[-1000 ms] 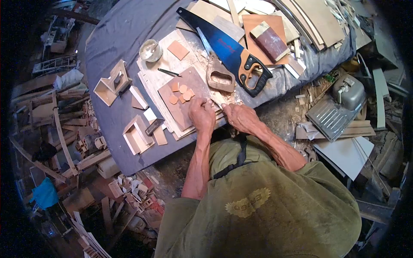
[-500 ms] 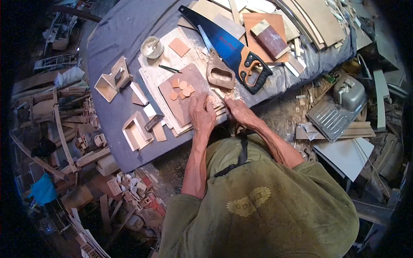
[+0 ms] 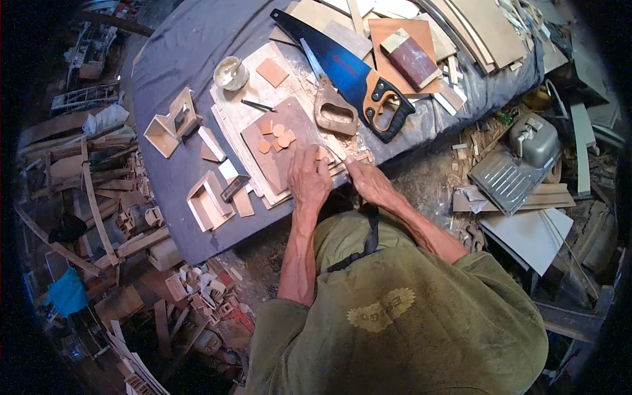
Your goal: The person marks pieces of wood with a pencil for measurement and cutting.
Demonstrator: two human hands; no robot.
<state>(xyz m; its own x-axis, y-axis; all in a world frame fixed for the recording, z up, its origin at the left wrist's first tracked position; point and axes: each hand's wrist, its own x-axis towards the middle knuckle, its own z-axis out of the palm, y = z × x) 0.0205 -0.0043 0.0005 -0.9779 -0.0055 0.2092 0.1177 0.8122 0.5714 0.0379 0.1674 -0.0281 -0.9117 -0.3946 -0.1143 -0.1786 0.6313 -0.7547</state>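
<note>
My left hand (image 3: pixel 309 179) is closed, its fingertips pressing a small orange-brown wood piece (image 3: pixel 322 153) down at the near edge of a brown board (image 3: pixel 263 120). Right beside it, my right hand (image 3: pixel 370 183) is closed around something mostly hidden; a thin, pale, blade-like strip (image 3: pixel 340 151) shows at its fingertips. Several small cut wood pieces (image 3: pixel 285 139) with trimmed corners lie on the board, left of my hands. Just beyond my fingers rests a wooden-handled saw (image 3: pixel 336 113), next to a larger black-and-orange-handled handsaw (image 3: pixel 355 74).
On the cloth-covered table (image 3: pixel 172 217) are a jar (image 3: pixel 231 74), a black pen-like tool (image 3: pixel 257 105), small open wooden boxes (image 3: pixel 209 203) and a maroon-and-cream block (image 3: pixel 413 60). Sawdust and offcuts lie about. A metal sink (image 3: pixel 510 164) stands among scrap on the right.
My right hand has shifted slightly, and the pale strip at its fingertips shows more clearly. The left hand stays on the small wood piece. The whole view moved a little.
</note>
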